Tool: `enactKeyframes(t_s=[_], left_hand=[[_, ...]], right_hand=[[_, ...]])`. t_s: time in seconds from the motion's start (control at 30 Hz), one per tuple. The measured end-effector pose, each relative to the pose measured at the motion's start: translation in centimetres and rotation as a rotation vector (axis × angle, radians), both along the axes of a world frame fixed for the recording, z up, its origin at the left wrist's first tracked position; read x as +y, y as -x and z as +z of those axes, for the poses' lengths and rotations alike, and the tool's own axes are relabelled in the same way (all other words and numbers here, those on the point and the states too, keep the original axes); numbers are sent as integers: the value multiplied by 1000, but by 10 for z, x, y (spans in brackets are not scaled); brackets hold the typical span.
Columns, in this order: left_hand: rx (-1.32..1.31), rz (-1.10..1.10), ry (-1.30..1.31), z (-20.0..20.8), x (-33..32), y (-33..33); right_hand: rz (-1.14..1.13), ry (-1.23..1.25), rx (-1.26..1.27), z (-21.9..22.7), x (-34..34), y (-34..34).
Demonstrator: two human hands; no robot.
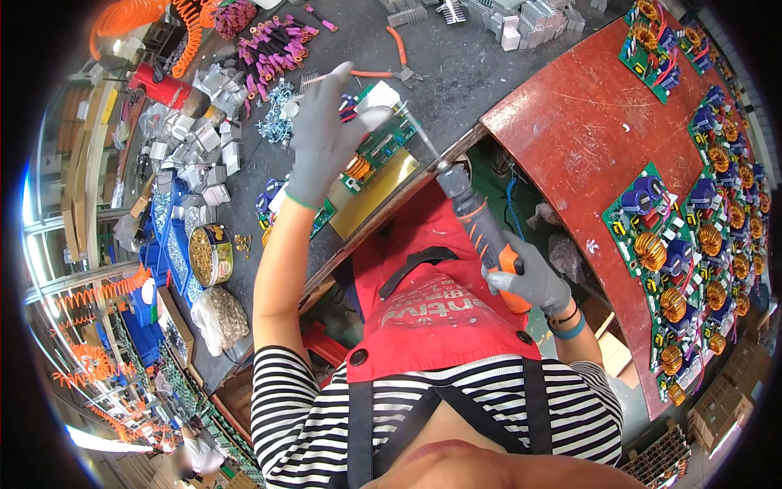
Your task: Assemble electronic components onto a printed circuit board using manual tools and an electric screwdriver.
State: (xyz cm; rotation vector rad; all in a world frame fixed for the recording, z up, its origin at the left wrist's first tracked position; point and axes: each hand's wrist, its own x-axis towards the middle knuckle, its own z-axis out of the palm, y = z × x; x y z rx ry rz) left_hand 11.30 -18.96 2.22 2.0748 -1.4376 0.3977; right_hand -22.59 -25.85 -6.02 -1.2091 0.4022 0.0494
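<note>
The right hand (533, 277), in a grey glove, is wrapped around the grip of a power screwdriver (481, 224), its fingers closed on the orange and dark grey body. The tool slants up and left from that hand, its long thin bit (422, 134) ending just beside the circuit board (387, 143) that lies beneath the left hand (324, 130).

The left hand, also gloved in grey, has its thumb and forefinger spread well apart over the board; what lies under the palm is hidden. The board is green, rectangular and set at a slant, partly covered by the hand. Just right of the left palm it shows 1 copper-coloured coil (357, 167), and near the thumb a pale block (380, 96). A second board (322, 218) shows in part below the left wrist, and a yellow flat surface (371, 196) lies right of that wrist.

Just left of the left hand is a pile of silvery screws (275, 110); beyond its fingertips are pliers (399, 57) with orange handles. Farther left lie metal heat sinks (216, 155). Right of the right hand, many finished-looking boards (652, 236) with copper coils rest on a red tabletop (554, 106).
</note>
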Motion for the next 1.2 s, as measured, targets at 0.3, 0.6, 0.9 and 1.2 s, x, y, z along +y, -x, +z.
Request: enactKeyframes(t_s=[0.3,0.6,0.9,1.2], left_hand=[[377,-48,-342,-8,-10,-32],[181,-28,-281,-16,-3,-22],[279,26,-222,-20,0,-17],[284,34,-188,-24,-3,-15]], right_hand=[[-76,-56,37,-7,1,-1],[-14,89,22,-14,3,-5],[9,80,50,-19,3,-10],[37,26,24,-19,-5,-27]])
